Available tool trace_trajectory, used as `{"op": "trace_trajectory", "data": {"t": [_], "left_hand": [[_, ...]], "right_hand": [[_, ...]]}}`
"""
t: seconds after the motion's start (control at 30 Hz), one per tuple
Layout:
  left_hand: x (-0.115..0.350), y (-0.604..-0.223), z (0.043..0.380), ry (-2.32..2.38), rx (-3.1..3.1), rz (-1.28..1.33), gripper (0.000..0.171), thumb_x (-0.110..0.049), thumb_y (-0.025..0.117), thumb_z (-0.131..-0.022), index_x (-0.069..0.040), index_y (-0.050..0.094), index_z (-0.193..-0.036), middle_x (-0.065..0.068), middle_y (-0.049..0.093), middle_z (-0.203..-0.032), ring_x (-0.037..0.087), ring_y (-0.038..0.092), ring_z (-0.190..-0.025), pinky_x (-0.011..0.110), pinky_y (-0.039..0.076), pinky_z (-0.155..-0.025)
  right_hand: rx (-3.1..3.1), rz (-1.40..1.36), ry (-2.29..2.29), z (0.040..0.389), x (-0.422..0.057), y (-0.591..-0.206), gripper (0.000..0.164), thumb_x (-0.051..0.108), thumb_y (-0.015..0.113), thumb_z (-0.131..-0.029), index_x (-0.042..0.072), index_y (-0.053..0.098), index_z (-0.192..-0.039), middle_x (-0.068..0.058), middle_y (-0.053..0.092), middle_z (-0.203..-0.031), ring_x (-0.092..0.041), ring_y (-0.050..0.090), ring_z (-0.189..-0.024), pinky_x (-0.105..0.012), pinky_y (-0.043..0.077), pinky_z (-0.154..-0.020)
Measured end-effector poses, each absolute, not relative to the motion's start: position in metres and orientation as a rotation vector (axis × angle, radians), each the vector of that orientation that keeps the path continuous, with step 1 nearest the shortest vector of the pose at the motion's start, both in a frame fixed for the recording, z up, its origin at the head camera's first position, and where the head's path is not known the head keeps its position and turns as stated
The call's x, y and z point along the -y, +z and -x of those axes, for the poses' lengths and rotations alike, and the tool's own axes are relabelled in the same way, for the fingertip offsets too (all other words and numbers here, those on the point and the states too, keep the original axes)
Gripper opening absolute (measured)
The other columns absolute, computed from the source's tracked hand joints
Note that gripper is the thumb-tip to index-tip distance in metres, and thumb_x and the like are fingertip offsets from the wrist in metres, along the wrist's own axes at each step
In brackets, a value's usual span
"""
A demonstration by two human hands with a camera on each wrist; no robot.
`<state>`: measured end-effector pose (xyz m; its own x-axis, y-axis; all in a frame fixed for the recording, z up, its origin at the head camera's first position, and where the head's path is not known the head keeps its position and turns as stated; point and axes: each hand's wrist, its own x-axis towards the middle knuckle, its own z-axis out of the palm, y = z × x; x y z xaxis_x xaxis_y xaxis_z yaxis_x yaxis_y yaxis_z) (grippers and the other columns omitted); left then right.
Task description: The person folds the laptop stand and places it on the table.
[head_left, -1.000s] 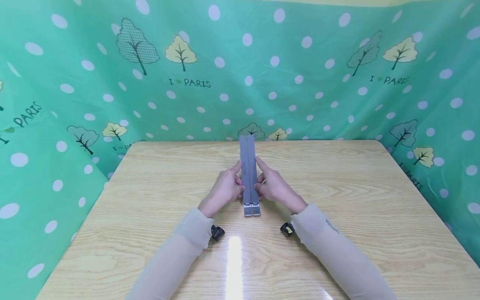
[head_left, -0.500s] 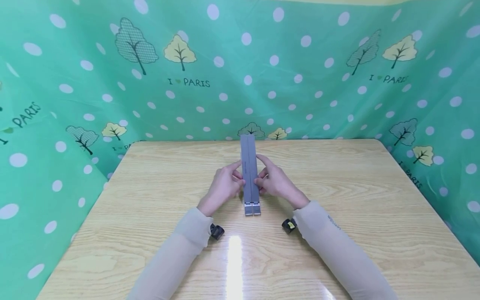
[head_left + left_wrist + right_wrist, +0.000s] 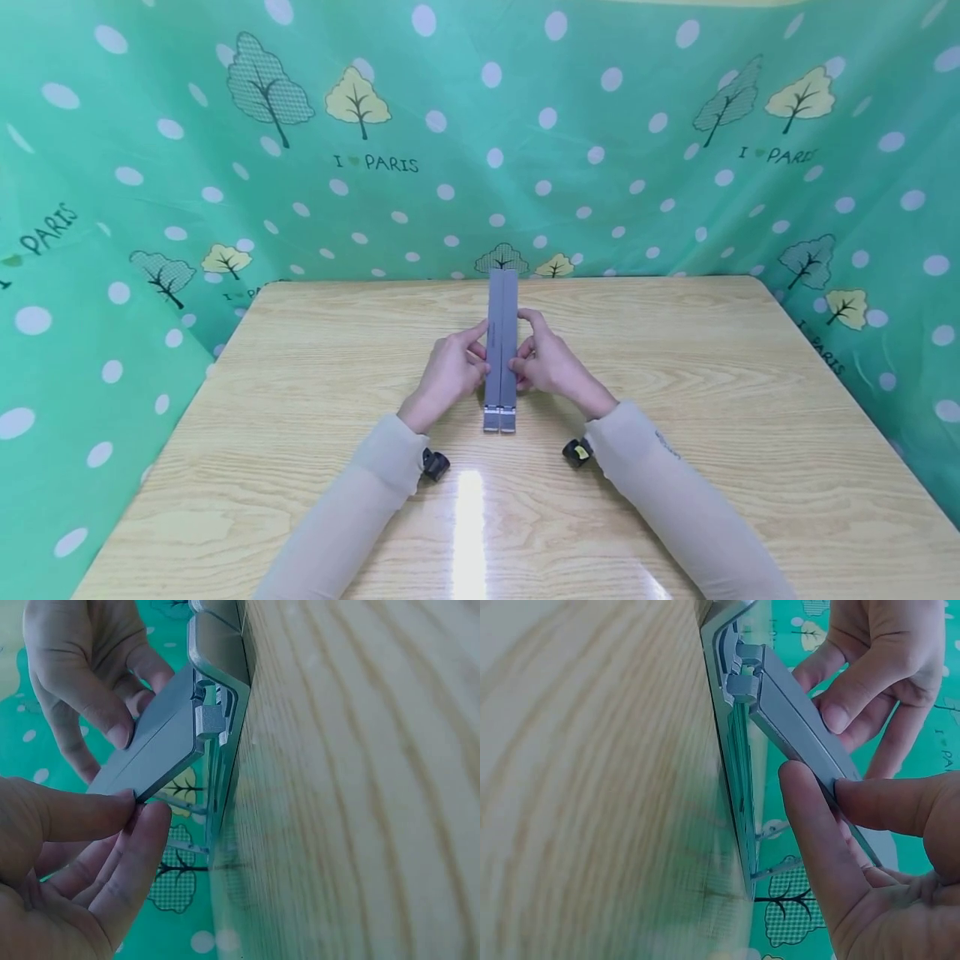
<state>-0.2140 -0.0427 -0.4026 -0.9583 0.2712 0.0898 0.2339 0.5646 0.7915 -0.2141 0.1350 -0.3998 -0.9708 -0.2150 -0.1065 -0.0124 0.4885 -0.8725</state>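
A grey folding laptop stand (image 3: 502,333) stands on the table, its two long arms side by side and pointing away from me. My left hand (image 3: 450,369) pinches the left edge of its upper plates between thumb and fingers. Opposite it, my right hand (image 3: 549,364) grips the right edge, index finger extended farther along the side. In the left wrist view, the upper plates (image 3: 154,746) tilt up from the hinged front end, with thin struts linking them to the base (image 3: 234,735) lying on the wood. The right wrist view shows the same slope, with the hinges (image 3: 746,675) at the front.
The wooden table (image 3: 337,358) reaches back to a green dotted curtain (image 3: 600,208) printed with trees, which also hangs along both sides. A black wrist camera (image 3: 435,465) hangs below the left sleeve, another wrist camera (image 3: 577,452) below the right.
The stand's far end has swung slightly right and its front end slightly left, so it points straighter ahead. Both hands keep hold of its edges, thumbs a little farther forward than a second ago.
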Motion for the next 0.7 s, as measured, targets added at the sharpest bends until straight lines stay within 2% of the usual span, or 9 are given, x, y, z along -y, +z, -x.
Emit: {"op": "trace_trajectory", "data": {"t": [0.23,0.47,0.6,0.7], "left_hand": [[0.044,-0.402,0.215,1.332,-2.739,-0.481,0.079,0.011,0.068,-0.076,-0.014,0.041,-0.146,0.002,0.064,-0.091,0.012,0.063,-0.075,0.024,0.053,-0.061],[0.043,-0.400,0.216,1.334,-2.724,-0.438,0.084,0.006,0.073,-0.077,-0.016,0.034,-0.148,0.003,0.062,-0.093,0.014,0.063,-0.078,0.024,0.054,-0.063],[0.042,-0.399,0.216,1.341,-2.697,-0.437,0.085,0.006,0.073,-0.078,-0.017,0.033,-0.149,0.003,0.062,-0.092,0.014,0.063,-0.075,0.025,0.054,-0.062],[0.043,-0.399,0.216,1.341,-2.702,-0.448,0.084,0.005,0.073,-0.078,-0.018,0.034,-0.149,0.003,0.062,-0.089,0.013,0.063,-0.072,0.025,0.053,-0.061]], "right_hand": [[-2.515,0.173,-1.484,0.218,-0.139,-0.395,0.082,0.000,0.064,-0.088,0.019,0.015,-0.151,-0.016,0.062,-0.086,-0.033,0.066,-0.068,-0.041,0.058,-0.059],[-2.596,0.265,-1.657,0.252,-0.153,-0.389,0.075,0.016,0.065,-0.091,0.021,0.021,-0.152,-0.015,0.062,-0.096,-0.031,0.067,-0.077,-0.038,0.058,-0.065],[-2.548,0.371,-1.791,0.268,-0.155,-0.384,0.073,0.011,0.064,-0.091,0.021,0.024,-0.151,-0.018,0.062,-0.098,-0.033,0.067,-0.078,-0.041,0.058,-0.066],[-2.518,0.417,-1.803,0.267,-0.152,-0.374,0.070,0.003,0.062,-0.091,0.014,0.027,-0.150,-0.021,0.063,-0.096,-0.035,0.066,-0.077,-0.045,0.057,-0.066]]}}
